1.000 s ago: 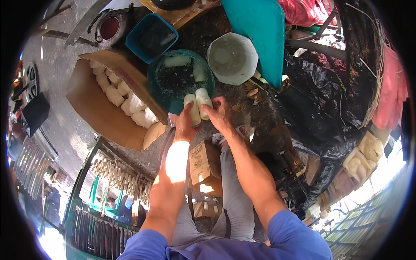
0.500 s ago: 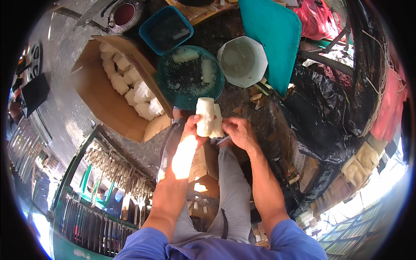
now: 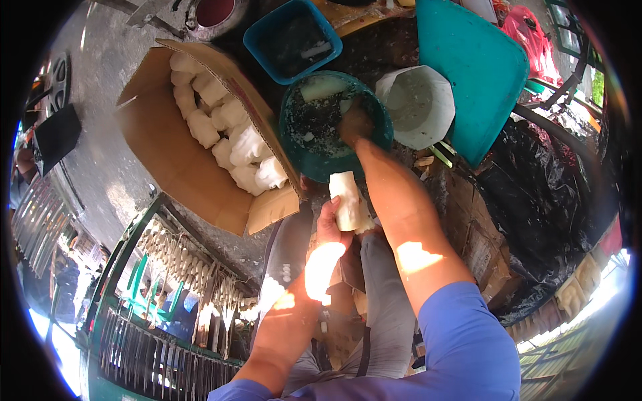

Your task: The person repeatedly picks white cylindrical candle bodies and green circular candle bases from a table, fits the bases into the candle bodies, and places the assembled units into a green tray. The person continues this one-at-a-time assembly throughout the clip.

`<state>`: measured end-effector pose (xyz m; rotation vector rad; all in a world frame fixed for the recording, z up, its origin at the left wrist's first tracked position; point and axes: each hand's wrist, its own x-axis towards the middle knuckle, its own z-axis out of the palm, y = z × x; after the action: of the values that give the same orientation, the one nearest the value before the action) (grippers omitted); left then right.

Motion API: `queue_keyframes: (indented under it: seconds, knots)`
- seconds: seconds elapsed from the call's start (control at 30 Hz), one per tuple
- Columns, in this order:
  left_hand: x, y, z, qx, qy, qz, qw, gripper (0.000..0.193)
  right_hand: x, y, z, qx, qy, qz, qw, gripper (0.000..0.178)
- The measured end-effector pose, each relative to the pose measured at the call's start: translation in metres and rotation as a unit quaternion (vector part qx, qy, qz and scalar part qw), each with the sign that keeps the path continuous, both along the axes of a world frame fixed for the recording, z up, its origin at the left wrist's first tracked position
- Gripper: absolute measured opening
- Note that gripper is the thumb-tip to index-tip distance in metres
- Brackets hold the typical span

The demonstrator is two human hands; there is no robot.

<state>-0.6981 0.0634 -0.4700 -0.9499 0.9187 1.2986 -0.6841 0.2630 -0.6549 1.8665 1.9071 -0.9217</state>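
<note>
Gripping two white cylinders [image 3: 344, 200], left fingers [image 3: 328, 212] curled round, right fingers [image 3: 353, 127] in one teal tub [image 3: 322, 166], grip unclear

Worn on the body are a blue shirt [image 3: 388, 389] — its short sleeves [image 3: 468, 324] leaving both forearms [image 3: 400, 204] bare — and grey trousers [image 3: 393, 294] marked by a narrow dark strip [image 3: 365, 351].
</note>
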Motion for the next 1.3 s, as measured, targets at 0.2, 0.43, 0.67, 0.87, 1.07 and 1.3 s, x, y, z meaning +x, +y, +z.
queue_keyframes:
  seconds: [0.2,0.43,0.67,0.87,1.07,1.3]
  knots:
    - [-0.007,0.014,0.005,0.046,0.028,0.014,0.998,0.063,0.016,-0.002,0.066,-0.005,0.18,-0.03,0.983,0.073]
    - [-0.01,0.004,0.002,0.005,0.029,0.036,0.999,0.054,0.052,-0.021,0.195,0.146,0.367,0.008,0.919,0.089]
    - [-0.007,0.001,0.006,0.049,0.077,-0.04,0.995,0.05,0.067,-0.037,0.185,0.092,0.162,0.162,0.969,0.074]
    - [0.013,-0.037,0.045,0.145,0.286,-0.365,0.874,0.057,0.14,-0.097,0.22,0.132,0.21,-0.011,0.969,0.054]
    - [0.111,-0.073,0.173,0.201,0.213,-0.641,0.71,0.041,0.323,-0.239,0.357,0.095,0.232,-0.307,0.918,0.073]
    - [0.336,-0.092,0.37,0.499,0.232,-0.767,0.33,0.066,0.518,-0.404,0.566,0.179,0.236,-0.656,0.694,0.067]
